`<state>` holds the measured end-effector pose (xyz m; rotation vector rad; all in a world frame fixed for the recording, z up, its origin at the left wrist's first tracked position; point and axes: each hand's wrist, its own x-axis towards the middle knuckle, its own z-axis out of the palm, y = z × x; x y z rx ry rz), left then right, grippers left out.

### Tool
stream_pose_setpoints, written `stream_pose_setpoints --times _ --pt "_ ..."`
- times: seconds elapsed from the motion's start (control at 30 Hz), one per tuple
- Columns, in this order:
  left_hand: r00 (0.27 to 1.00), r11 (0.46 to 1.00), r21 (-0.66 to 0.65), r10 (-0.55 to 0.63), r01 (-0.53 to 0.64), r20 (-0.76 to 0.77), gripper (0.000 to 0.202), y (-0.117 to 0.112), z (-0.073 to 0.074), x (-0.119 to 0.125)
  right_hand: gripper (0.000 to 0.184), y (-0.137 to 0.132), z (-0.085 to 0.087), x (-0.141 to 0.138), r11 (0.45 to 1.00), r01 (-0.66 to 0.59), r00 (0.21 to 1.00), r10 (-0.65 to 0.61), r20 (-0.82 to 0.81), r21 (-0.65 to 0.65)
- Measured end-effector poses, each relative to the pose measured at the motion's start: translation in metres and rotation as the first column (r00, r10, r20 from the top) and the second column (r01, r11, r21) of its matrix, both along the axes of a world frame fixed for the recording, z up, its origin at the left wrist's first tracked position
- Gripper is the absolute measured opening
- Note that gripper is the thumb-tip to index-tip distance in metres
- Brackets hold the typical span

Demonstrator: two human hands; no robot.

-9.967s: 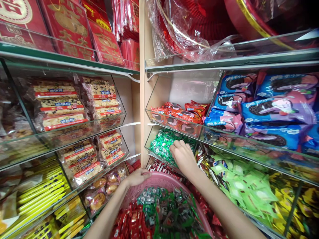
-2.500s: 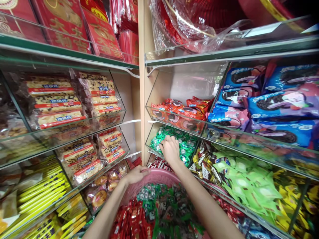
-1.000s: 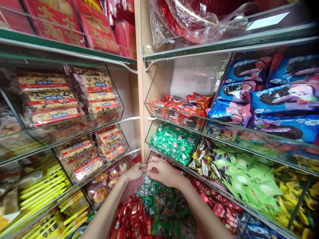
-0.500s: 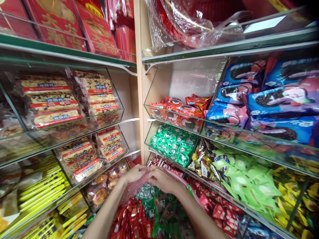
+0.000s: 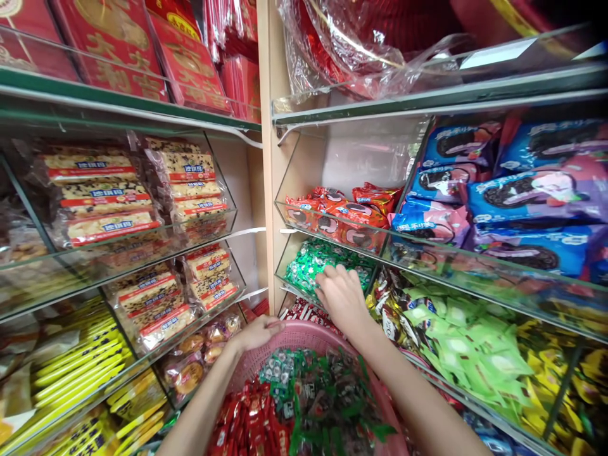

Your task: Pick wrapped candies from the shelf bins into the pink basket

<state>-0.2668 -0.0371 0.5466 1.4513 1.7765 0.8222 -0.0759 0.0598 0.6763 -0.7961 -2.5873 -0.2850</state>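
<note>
My left hand (image 5: 256, 332) grips the far rim of a pink plastic basket (image 5: 304, 334) that is heaped with small green and red wrapped candies (image 5: 304, 399). My right hand (image 5: 342, 297) reaches into a clear shelf bin of green wrapped candies (image 5: 308, 263), palm down, fingers curled over the pile. Whether those fingers hold any candy is hidden.
Clear bins line both shelf units: orange snack packs (image 5: 346, 212) and blue cookie packs (image 5: 513, 196) above, light green and yellow packets (image 5: 465, 342) to the right, nougat bars (image 5: 109, 196) and yellow boxes (image 5: 71, 361) at left. Red packets (image 5: 308, 310) lie below the green bin.
My right hand has left the basket and moved up into the green candy bin. The left hand keeps its hold on the basket rim.
</note>
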Motion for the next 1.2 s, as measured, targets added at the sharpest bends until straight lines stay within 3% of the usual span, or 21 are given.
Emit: stream_pose_setpoints --times 0.1,0.27,0.47,0.9,1.0,1.07,1.2 --pt "1.000 1.000 -0.010 0.007 -0.007 0.008 0.045 0.000 -0.001 0.000 0.016 0.005 0.002 0.003 0.990 0.101 0.993 -0.106 0.049 0.096" --pt "1.000 1.000 -0.017 0.020 -0.019 0.010 0.046 0.000 -0.002 -0.001 0.020 0.012 -0.007 0.000 0.982 0.146 0.986 -0.155 0.066 0.123" --pt "1.000 1.000 -0.021 0.011 -0.011 0.003 0.047 0.001 -0.003 -0.002 0.021 0.017 -0.011 0.000 0.977 0.170 0.983 -0.178 0.049 0.132" --pt "1.000 1.000 -0.020 0.013 -0.013 0.006 0.045 0.001 -0.005 -0.002 0.021 0.013 0.004 0.008 0.976 0.151 0.986 -0.137 -0.096 0.159" --pt "1.000 1.000 -0.013 0.013 -0.013 0.002 0.046 0.001 -0.006 -0.003 0.020 0.004 0.007 0.011 0.989 0.070 0.986 -0.050 -0.158 0.127" --pt "1.000 1.000 -0.007 0.011 -0.011 0.000 0.046 0.001 -0.006 -0.003 0.020 -0.005 0.006 0.012 0.995 -0.060 0.979 0.074 -0.188 0.077" --pt "1.000 1.000 0.008 0.005 -0.005 -0.008 0.046 0.000 -0.004 -0.002 0.022 -0.022 -0.015 0.009 0.915 -0.401 0.909 0.389 -0.152 -0.054"
